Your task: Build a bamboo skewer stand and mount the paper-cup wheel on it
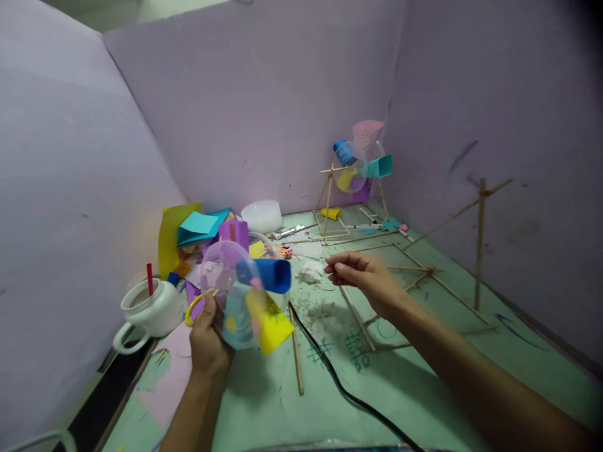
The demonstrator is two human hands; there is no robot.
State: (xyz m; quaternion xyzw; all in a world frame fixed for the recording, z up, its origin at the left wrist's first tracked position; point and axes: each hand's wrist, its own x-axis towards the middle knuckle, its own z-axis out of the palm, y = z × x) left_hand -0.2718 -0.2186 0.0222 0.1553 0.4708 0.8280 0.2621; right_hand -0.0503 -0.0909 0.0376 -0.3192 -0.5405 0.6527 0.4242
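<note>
Extending from the lower left in the head view, the left hand (210, 342) clasps a clear paddled wheel (235, 317) left of centre; the right hand (360, 279), apart, slants from the lower right, fingers bent, whether pinching anything I cannot tell.

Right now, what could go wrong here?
1. The left grip holds the clear plastic wheel low on one side; its projecting yellow flap could bend if bumped.
2. The white pot sits at the table edge, near the left forearm; a leftward sweep might tip it.
3. The right forearm crosses in front of the stick frame; lowering it could knock a joint loose.
</note>
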